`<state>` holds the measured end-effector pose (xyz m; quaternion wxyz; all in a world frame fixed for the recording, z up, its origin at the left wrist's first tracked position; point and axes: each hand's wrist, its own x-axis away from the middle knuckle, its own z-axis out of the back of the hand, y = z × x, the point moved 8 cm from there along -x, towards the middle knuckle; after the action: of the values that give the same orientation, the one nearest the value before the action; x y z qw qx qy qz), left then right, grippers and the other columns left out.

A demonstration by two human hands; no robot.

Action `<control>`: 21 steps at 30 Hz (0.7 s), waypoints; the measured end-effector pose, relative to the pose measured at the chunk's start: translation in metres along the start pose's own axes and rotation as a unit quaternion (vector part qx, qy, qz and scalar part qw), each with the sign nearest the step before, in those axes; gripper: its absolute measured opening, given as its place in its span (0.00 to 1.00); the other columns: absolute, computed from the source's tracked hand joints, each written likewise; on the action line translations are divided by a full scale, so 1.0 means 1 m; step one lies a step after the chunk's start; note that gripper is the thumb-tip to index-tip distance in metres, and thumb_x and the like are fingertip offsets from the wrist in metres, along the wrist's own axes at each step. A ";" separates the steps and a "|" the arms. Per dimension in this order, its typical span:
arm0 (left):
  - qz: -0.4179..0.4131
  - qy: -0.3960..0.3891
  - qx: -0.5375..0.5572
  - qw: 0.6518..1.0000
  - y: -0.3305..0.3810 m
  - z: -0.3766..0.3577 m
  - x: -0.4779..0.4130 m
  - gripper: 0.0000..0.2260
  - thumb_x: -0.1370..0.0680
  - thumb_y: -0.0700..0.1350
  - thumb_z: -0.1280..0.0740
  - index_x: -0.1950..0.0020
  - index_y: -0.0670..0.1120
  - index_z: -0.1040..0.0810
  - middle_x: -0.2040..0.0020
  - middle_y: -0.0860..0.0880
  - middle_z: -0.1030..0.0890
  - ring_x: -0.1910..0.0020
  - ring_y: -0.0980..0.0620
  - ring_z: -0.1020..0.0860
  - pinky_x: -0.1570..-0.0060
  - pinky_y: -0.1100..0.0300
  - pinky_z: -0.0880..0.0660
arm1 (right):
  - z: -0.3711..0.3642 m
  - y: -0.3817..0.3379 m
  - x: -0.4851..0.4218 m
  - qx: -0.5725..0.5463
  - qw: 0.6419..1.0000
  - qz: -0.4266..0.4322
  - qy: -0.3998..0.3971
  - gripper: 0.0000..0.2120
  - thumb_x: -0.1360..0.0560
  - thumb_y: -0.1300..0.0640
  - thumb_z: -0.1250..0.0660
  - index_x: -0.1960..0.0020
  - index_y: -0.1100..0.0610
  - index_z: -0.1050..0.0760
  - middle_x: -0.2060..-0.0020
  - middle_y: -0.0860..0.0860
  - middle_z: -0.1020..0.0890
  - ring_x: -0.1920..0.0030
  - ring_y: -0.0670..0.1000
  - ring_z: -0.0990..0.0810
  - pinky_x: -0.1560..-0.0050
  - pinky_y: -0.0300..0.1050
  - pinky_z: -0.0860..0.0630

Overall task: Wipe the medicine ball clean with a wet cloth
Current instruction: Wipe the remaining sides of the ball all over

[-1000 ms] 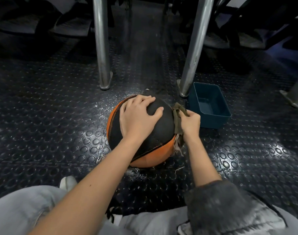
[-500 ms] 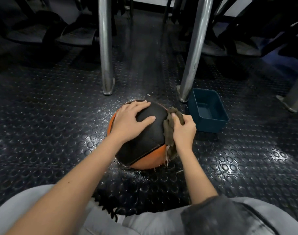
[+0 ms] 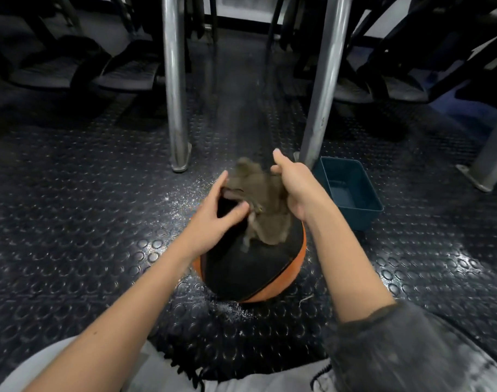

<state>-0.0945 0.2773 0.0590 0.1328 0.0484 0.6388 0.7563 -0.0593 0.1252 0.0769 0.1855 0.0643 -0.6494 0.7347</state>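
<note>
Midway across the floor [image 3: 72,222] sat the medicine ball [image 3: 241,267], orange band [image 3: 294,267] slanting, top hidden under a blurred cloth [image 3: 264,205]. The right hand [image 3: 298,190] clutched the cloth in its grip; the left hand [image 3: 213,219] curved beside it, grip unclear.

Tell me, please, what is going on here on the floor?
A person is wiping a black and orange ball that sits on the studded floor. The right hand grips a brown cloth on top of the ball, while the left hand rests on the ball beside it. A blue tub stands just to the right.
</note>
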 end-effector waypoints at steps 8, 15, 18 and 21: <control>-0.005 0.133 -0.071 0.989 0.000 -0.001 -0.010 0.19 0.29 0.46 0.26 0.41 0.57 0.27 0.37 0.54 0.37 0.41 0.63 0.33 0.41 0.74 0.40 | 0.018 0.040 0.071 0.178 0.948 0.098 0.245 0.22 0.18 0.52 0.47 0.27 0.59 0.36 0.27 0.58 0.37 0.27 0.56 0.41 0.27 0.53 0.46; -0.035 0.072 -0.175 0.981 0.018 0.012 -0.029 0.22 0.28 0.33 0.35 0.35 0.46 0.26 0.40 0.51 0.36 0.41 0.59 0.34 0.45 0.84 0.45 | 0.018 0.049 0.044 0.147 0.948 0.094 0.266 0.27 0.18 0.44 0.57 0.32 0.57 0.29 0.31 0.57 0.30 0.29 0.57 0.36 0.29 0.58 0.44; -0.012 0.021 -0.210 0.977 0.009 0.028 -0.027 0.25 0.29 0.30 0.37 0.36 0.50 0.24 0.44 0.50 0.30 0.41 0.54 0.29 0.45 0.76 0.39 | 0.012 0.039 0.018 0.243 0.944 0.118 0.188 0.25 0.20 0.41 0.55 0.33 0.50 0.29 0.31 0.53 0.29 0.30 0.56 0.34 0.31 0.59 0.40; 0.013 0.074 -0.241 0.968 0.005 0.050 -0.020 0.23 0.28 0.29 0.40 0.40 0.49 0.20 0.45 0.50 0.25 0.43 0.52 0.27 0.47 0.72 0.37 | 0.000 0.024 -0.001 0.282 0.940 0.165 0.101 0.20 0.20 0.43 0.46 0.31 0.47 0.30 0.31 0.48 0.29 0.31 0.51 0.34 0.31 0.50 0.37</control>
<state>-0.0640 0.3185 0.0748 0.0831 -0.0326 0.4452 0.8909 -0.0664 0.1232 0.0541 0.1006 -0.0683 -0.3948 0.9107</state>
